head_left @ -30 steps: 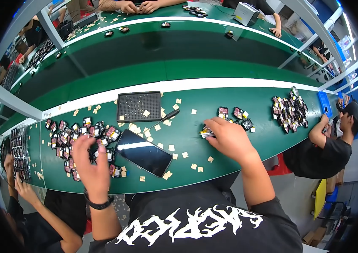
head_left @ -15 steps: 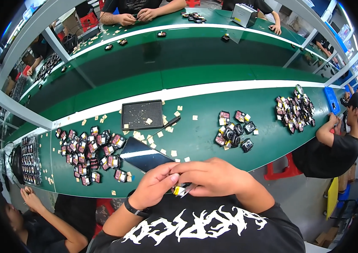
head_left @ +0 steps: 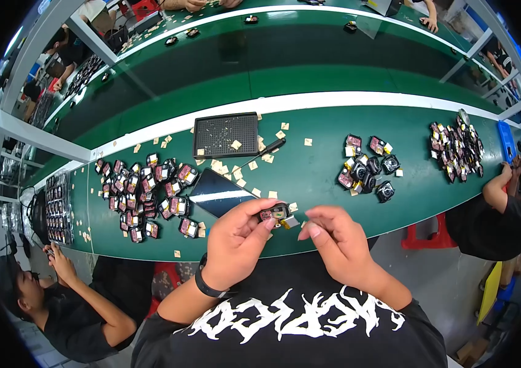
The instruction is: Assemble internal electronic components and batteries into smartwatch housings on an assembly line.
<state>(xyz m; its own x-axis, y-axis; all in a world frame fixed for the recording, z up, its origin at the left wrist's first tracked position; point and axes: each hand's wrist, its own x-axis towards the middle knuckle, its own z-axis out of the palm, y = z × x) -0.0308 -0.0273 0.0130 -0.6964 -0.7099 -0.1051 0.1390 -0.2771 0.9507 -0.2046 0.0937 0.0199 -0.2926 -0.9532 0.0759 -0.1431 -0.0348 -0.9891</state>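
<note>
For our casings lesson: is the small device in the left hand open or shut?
Open: the device shows its bare reddish circuit board.

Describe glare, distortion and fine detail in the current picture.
Head view: a white reflection streaks the glossy black panel; head view: the far white strip bows into an arc; head view: the module in the left hand is too small for fine detail.

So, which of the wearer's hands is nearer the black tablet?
Left. The left hand hides the right end of the black tablet; the right hand is farther off, to its right.
</note>
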